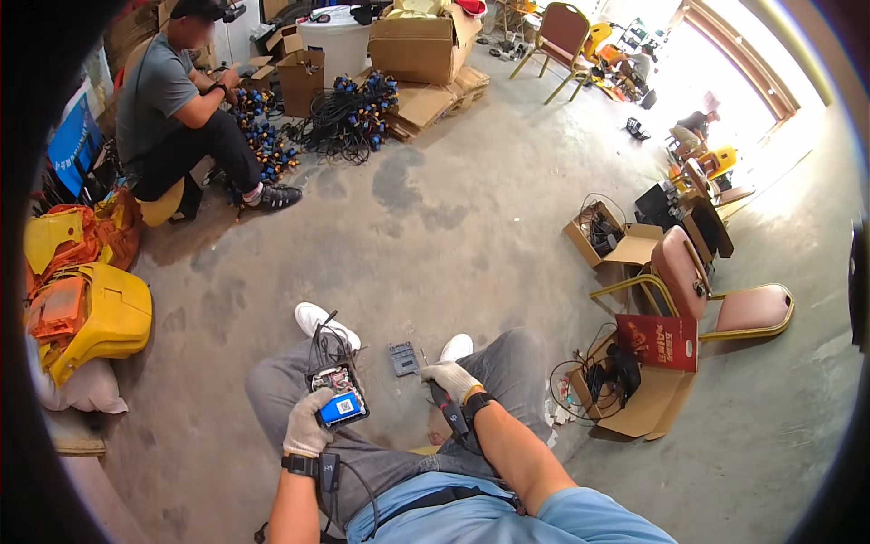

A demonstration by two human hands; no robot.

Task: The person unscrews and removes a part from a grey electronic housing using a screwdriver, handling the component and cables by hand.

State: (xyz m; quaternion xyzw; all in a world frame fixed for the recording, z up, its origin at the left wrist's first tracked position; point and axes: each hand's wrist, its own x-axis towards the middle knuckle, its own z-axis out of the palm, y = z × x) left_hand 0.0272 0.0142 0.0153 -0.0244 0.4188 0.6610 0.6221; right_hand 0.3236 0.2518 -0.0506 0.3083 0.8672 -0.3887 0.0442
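Note:
My left hand (310, 423), in a pale work glove, is closed on an opened black electronic device (337, 376) above my left thigh. A blue battery pack (341, 408) with a white label lies inside its near end, and small wires and parts show in the rest. A black cable (328, 337) loops from the far end. My gloved right hand (452, 381) is closed round a screwdriver with a red and black handle (448, 412); its thin tip points away from me. Just left of that tip, a grey plastic cover (403, 359) lies on the floor between my shoes.
Another person (163, 100) sits at the far left, beside piled blue-and-black cables (349, 113). Yellow and orange plastic shells (100, 308) are stacked at left. At right stand a cardboard box with cables (648, 399), a red box (659, 343) and pink-seated chairs (752, 308).

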